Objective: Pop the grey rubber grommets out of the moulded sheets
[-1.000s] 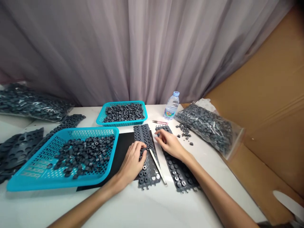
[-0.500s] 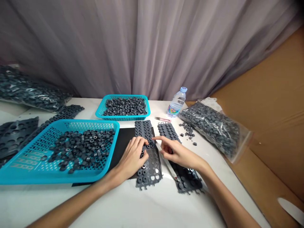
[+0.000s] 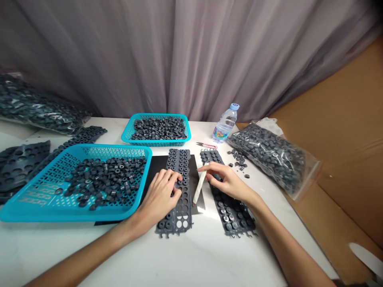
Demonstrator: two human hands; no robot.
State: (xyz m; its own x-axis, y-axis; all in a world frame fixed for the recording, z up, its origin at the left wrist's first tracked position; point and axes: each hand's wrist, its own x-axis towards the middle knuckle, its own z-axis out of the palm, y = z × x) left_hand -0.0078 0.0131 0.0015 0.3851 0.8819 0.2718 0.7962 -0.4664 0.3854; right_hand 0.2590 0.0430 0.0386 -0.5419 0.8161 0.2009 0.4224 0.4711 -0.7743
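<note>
My left hand (image 3: 158,197) lies on a long dark perforated strip (image 3: 178,187), fingers curled and pressing small black rings against it. The strip rests partly on a black mat (image 3: 157,169). My right hand (image 3: 226,181) pinches the top of a thin white stick (image 3: 199,187), which slants down beside the strip. Under the right hand lies a second dark strip (image 3: 230,207) filled with rings.
A large teal basket (image 3: 42,199) of black rings stands at the left, a smaller teal basket (image 3: 158,129) at the back. A clear bag of rings (image 3: 269,155), a water bottle (image 3: 226,123), pink snips (image 3: 206,145), loose rings (image 3: 237,159), dark sheets (image 3: 20,167), cardboard (image 3: 344,131) at right.
My right hand left the second strip, reached toward the first one and picked up the white stick that lay between them. The first strip shifted left. My left hand stayed on it.
</note>
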